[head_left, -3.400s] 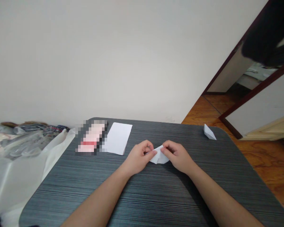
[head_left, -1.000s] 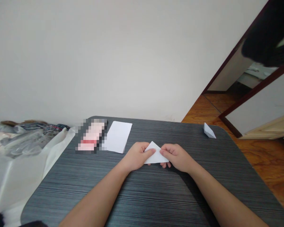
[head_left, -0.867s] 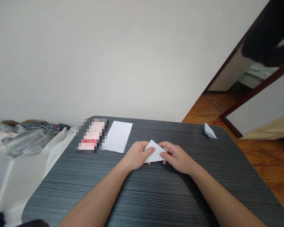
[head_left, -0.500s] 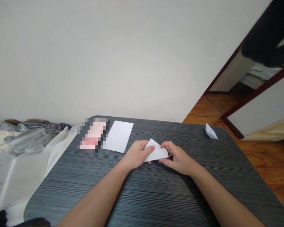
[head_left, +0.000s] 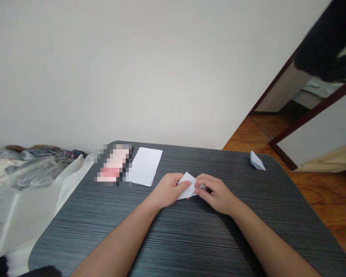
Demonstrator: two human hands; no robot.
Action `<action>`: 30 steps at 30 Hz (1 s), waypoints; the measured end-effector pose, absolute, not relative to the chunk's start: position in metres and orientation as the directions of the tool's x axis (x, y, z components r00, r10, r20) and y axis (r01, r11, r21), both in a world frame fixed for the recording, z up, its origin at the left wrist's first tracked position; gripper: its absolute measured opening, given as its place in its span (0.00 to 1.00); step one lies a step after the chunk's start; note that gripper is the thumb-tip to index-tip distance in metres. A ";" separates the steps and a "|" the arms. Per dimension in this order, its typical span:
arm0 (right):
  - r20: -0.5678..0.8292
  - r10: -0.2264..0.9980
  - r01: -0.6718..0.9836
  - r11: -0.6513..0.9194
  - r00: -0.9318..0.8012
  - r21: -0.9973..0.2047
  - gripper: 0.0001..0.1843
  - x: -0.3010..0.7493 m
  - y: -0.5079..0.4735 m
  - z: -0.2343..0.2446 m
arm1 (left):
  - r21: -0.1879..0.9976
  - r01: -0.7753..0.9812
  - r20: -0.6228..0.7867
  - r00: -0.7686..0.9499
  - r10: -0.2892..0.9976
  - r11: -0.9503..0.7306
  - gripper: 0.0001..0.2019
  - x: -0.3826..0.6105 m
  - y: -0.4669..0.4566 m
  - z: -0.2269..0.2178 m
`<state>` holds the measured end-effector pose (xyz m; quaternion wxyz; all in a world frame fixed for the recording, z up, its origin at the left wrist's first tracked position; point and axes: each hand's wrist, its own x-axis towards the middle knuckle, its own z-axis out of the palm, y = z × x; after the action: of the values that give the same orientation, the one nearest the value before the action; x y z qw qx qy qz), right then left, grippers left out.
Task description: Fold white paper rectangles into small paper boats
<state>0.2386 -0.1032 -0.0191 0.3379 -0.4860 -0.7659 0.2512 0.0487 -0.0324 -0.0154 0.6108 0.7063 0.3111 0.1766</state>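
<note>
A small folded piece of white paper (head_left: 188, 182) lies at the middle of the dark striped table (head_left: 190, 238), held from both sides. My left hand (head_left: 167, 190) pinches its left part with thumb and fingers closed on it. My right hand (head_left: 216, 193) covers its right part, with the fingers curled over the paper and pressing it. Only the paper's peak and a strip between the hands show.
A flat white sheet (head_left: 145, 166) lies at the table's far left, beside a blurred pink and dark object (head_left: 113, 165). A small folded white paper shape (head_left: 257, 161) sits near the far right corner. Plastic bags and cloth (head_left: 25, 181) lie left of the table. Wooden floor is on the right.
The paper went from a rounded, open shape to a flat triangle. Since then my right hand has slid left over its right corner, so less paper shows now.
</note>
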 end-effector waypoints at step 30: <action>0.280 0.960 0.634 0.215 0.003 -0.743 0.09 0.243 -0.098 -0.030 | 1.000 0.001 -0.014 0.766 0.642 0.020 0.24 0.052 -0.032 -0.015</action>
<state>0.2426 -0.0976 -0.0304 0.3905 -0.5908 -0.6744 0.2090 0.0517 -0.0321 -0.0154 0.6708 0.6582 0.2445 0.2388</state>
